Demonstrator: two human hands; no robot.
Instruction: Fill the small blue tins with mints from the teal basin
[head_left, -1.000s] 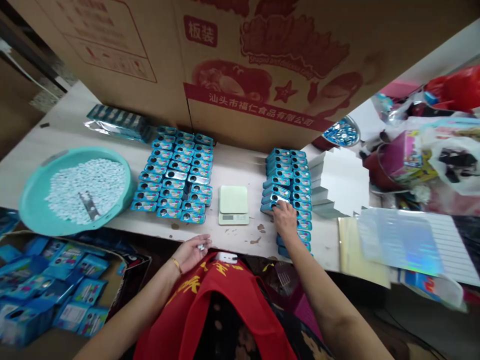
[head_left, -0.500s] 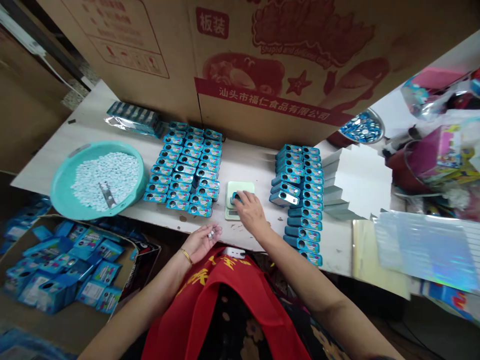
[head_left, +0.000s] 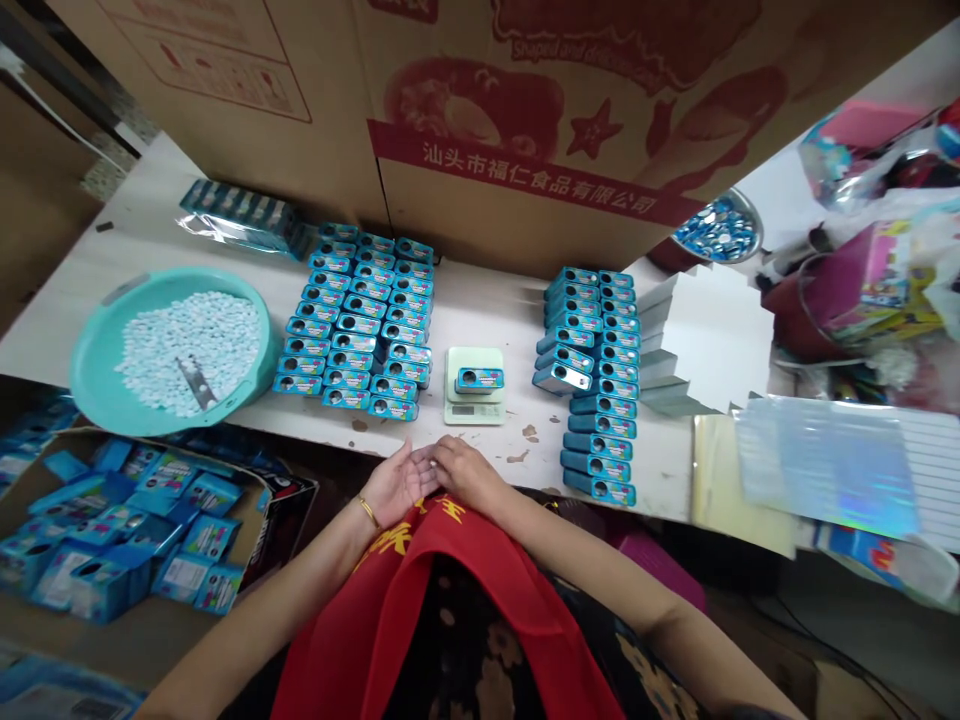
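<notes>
Both hands meet at lower centre of frame, just in front of the table's near edge. Left hand (head_left: 409, 477): palm up, fingers apart and loosely curled, wrist ringed by a gold bracelet (head_left: 370, 512). Right hand (head_left: 466, 472): palm down, fingers bent, tips over the left palm; whether they pinch anything cannot be told, fingertips and palm hollow partly hidden. Forearms slant in from the lower left and lower right.

Just beyond the hands, near mid-frame, one blue box (head_left: 480, 380) lies on a pale green scale (head_left: 474, 357), untouched, dark round spot at its left end.

Containers outward: turquoise basin (head_left: 94, 385), left of frame, holding a heap of small white tablets (head_left: 191, 345) with a metal scoop (head_left: 196, 386) resting on them. Open carton (head_left: 281, 520), lower left, jumbled with blue packs (head_left: 169, 478). Metal bowl (head_left: 757, 228), upper right, filled with blue-and-silver pieces (head_left: 716, 232). Rows of similar boxes flank the scale: left group (head_left: 354, 342), right group (head_left: 618, 372).
</notes>
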